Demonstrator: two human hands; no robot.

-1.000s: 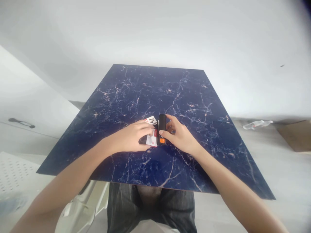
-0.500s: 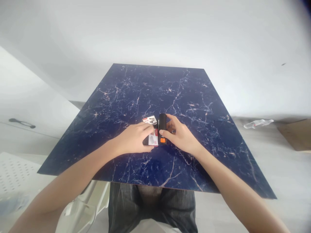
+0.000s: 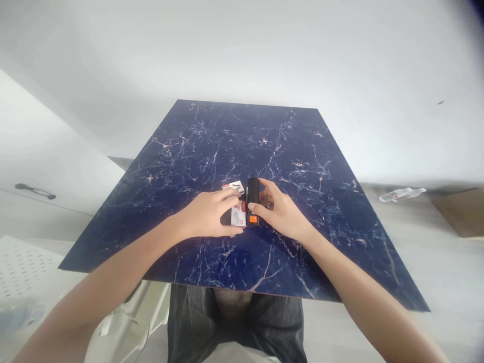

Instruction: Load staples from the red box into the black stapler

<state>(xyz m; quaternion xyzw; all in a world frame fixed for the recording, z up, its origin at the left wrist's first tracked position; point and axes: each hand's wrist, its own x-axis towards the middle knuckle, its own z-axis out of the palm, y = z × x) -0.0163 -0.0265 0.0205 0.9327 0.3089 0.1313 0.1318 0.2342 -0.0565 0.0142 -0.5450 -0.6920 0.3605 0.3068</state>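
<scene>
My left hand (image 3: pixel 212 214) is curved over a small white-and-red box (image 3: pixel 238 217), its thumb at the near edge and fingers at the far side. Just beyond it lies a second white-and-red box (image 3: pixel 231 186) with a dark picture printed on it, partly covered by my fingertips. Something black (image 3: pixel 226 218) shows under the left palm; its kind is hidden. Right beside the near box stands a black oblong object (image 3: pixel 253 194) with an orange patch at its near end. My right hand (image 3: pixel 282 209) grips it, thumb on the near part and fingers along the right side.
Everything rests on a dark blue marble-patterned table (image 3: pixel 245 136), against a white wall. A cardboard box (image 3: pixel 461 212) and clear plastic bottles (image 3: pixel 401 194) are on the floor at the right. A white chair or stool (image 3: pixel 124 327) stands at the lower left.
The fingers of my left hand have shifted slightly and spread over the far box, showing more of the near one. My right hand and the black object stay in place.
</scene>
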